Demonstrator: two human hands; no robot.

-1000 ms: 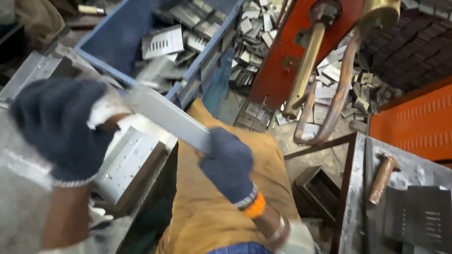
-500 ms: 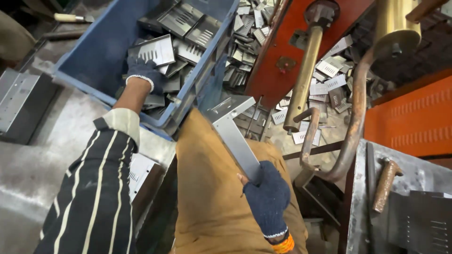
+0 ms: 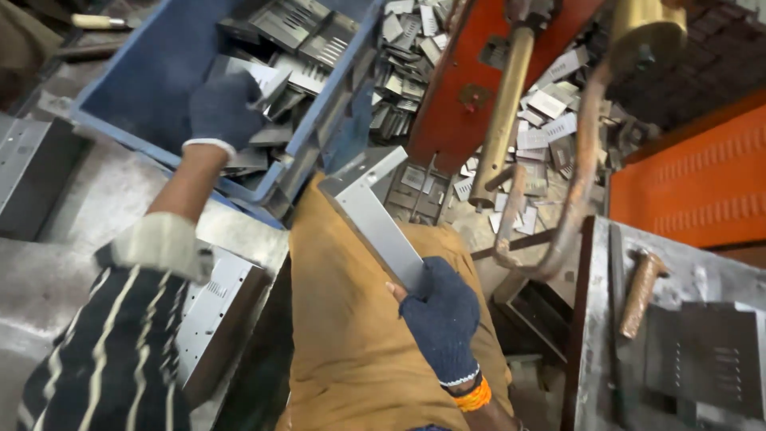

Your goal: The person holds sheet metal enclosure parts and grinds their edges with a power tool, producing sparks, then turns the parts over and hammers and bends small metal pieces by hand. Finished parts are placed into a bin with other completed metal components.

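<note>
Head view: your right hand [image 3: 440, 318] is clamped on the lower end of a bent sheet-metal bracket [image 3: 373, 215] (stiff, light, probably sharp-edged; grip the flat flange) over your lap. Your left hand [image 3: 224, 108] closes on a louvred plate [image 3: 259, 76] inside the blue crate [image 3: 155, 76].

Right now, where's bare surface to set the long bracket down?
Bare grey sheet lies between the blue bin and the vented panel. The bin's near-left floor is bare too. Crowded: the bin's far end under the left hand, and the scrap-strewn floor.
</note>
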